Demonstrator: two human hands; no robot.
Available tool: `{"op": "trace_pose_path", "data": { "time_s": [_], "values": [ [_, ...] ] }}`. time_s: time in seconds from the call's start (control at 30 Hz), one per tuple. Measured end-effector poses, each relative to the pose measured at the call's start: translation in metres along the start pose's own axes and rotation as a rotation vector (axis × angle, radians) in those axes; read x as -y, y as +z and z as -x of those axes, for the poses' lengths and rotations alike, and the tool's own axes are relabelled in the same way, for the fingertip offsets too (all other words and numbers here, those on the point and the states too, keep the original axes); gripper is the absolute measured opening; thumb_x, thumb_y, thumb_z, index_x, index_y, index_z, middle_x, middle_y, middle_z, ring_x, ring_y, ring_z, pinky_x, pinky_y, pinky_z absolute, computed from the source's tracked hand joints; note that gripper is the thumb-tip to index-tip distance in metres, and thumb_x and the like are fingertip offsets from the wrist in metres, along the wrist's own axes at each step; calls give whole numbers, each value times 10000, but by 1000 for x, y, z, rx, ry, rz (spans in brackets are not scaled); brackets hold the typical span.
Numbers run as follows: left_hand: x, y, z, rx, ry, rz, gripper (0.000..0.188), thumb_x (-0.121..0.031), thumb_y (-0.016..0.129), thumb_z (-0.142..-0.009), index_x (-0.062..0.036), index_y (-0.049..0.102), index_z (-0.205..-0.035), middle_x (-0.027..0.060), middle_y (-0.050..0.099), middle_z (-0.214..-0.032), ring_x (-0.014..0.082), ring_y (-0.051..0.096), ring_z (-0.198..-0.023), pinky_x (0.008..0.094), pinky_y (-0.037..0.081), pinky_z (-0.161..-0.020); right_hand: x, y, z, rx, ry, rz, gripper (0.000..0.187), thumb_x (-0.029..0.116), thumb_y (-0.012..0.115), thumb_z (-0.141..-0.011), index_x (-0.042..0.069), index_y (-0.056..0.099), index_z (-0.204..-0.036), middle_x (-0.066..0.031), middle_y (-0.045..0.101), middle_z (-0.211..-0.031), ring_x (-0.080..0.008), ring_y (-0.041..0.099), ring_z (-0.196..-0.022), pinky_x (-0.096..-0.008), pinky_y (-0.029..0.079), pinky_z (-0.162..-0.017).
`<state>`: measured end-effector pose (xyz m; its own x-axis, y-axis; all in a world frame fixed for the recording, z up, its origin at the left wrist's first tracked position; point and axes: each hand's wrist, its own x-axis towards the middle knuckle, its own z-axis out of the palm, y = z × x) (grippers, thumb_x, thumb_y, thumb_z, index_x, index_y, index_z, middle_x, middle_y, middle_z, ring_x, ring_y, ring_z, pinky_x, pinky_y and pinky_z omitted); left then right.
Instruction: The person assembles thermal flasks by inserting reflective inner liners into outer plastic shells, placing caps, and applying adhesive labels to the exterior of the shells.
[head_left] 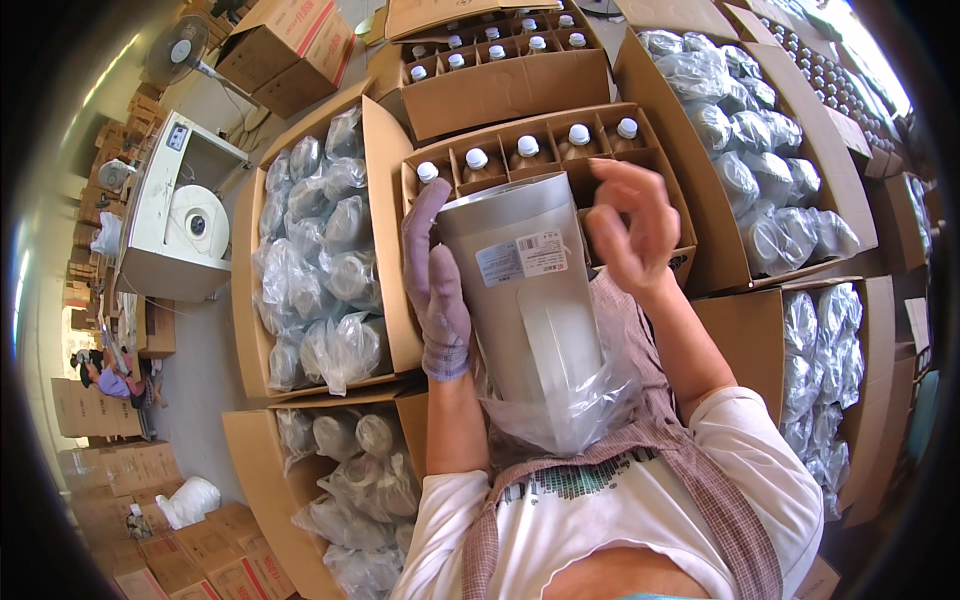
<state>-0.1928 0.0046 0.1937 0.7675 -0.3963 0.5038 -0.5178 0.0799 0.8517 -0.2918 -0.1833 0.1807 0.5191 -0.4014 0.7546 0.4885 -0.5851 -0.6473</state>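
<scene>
A silver-grey canister (pixel 510 310) with a paper label (pixel 522 260) lies lengthwise before my chest, a pale strip running along its near part. Clear plastic (pixel 575 410) wraps the end closest to me. My left hand (pixel 436 280), in a lilac glove, holds the canister's left side; its thumb and a finger show, and the other fingers are partly hidden. Bare and raised, my right hand (pixel 636 225) is off the canister's right side, its fingers bent and apart with nothing in them. Just beyond stands a divided carton (pixel 655 165) with a row of white-capped bottles (pixel 527 150).
Open cartons of plastic-wrapped silver items surround me: left (pixel 395 240), lower left (pixel 250 450), upper right (pixel 690 165) and right (pixel 740 340). Farther ahead is another bottle carton (pixel 505 97). A white machine (pixel 165 245) and a fan (pixel 177 48) stand at left.
</scene>
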Motion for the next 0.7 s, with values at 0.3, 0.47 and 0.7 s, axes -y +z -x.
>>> {"op": "trace_pose_path", "data": {
  "time_s": [0.3, 0.47, 0.7],
  "values": [
    [7, 2, 11, -23, 18, 46, 1077, -773, 630, -795, 22, 388, -1480, 175, 422, -1485, 312, 401, -1383, 435, 292, -1163, 47, 35, 14, 26, 206, 222, 1072, 360, 869, -744, -41, 240, -1514, -260, 377, -1454, -391, 384, -1372, -461, 331, -1137],
    [11, 0, 17, -5, 20, -12, 1022, -574, 812, -740, -4, 394, -1478, 205, 435, -1451, 357, 430, -1349, 456, 339, -1143, 41, 50, 25, 56, 228, 304, 1109, 374, 873, -745, -54, 207, -1521, -287, 351, -1475, -428, 368, -1383, -481, 339, -1140],
    [6, -1, 22, -37, -8, -73, 975, -549, 819, -761, -6, 412, -1462, 195, 442, -1444, 343, 436, -1339, 455, 347, -1134, 40, 47, 32, -5, 282, 35, 823, 237, 819, -814, -4, 354, -1449, -231, 425, -1452, -361, 445, -1350, -457, 368, -1120]
  ]
}}
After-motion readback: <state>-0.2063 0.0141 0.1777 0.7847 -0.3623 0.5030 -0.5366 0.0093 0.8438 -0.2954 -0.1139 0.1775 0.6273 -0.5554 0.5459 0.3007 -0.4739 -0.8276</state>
